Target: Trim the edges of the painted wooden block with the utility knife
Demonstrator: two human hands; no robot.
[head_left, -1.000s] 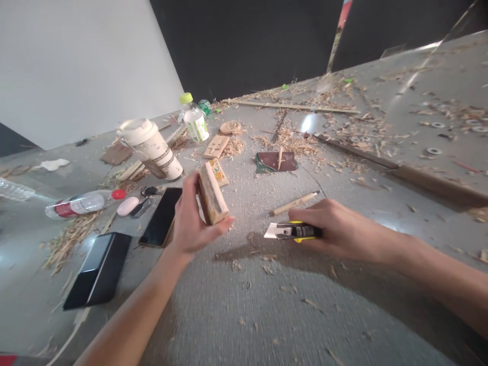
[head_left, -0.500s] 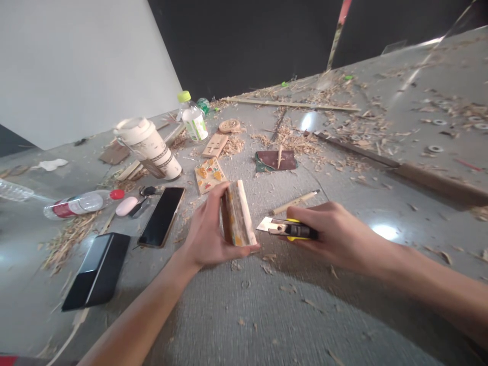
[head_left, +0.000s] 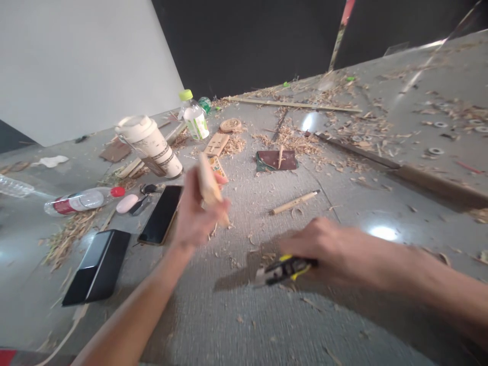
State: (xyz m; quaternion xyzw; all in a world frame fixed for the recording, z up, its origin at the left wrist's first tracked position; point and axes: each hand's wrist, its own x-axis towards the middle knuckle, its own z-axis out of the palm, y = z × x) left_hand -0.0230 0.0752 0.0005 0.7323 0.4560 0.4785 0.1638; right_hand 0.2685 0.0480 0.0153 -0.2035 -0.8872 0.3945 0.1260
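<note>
My left hand (head_left: 196, 216) grips a light wooden block (head_left: 209, 182), held tilted above the table and blurred by motion. Behind the block, a small patterned wooden piece (head_left: 218, 168) lies partly hidden. My right hand (head_left: 320, 244) is closed around a yellow and black utility knife (head_left: 290, 269), its blade out and pointing left, apart from the block. A wooden pen (head_left: 293, 202) lies on the table just beyond my right hand.
To the left are a black phone (head_left: 160, 216), a dark folded device (head_left: 97, 267), a red-capped bottle (head_left: 84, 201) and a leaning cup (head_left: 150, 145). Farther back stand a green-capped bottle (head_left: 195, 119), a maroon pouch (head_left: 276, 159) and scattered wood shavings (head_left: 293, 140).
My left hand has moved left and turned the block, away from the knife. My right hand has lowered toward the near side with the knife, whose blade now tilts down.
</note>
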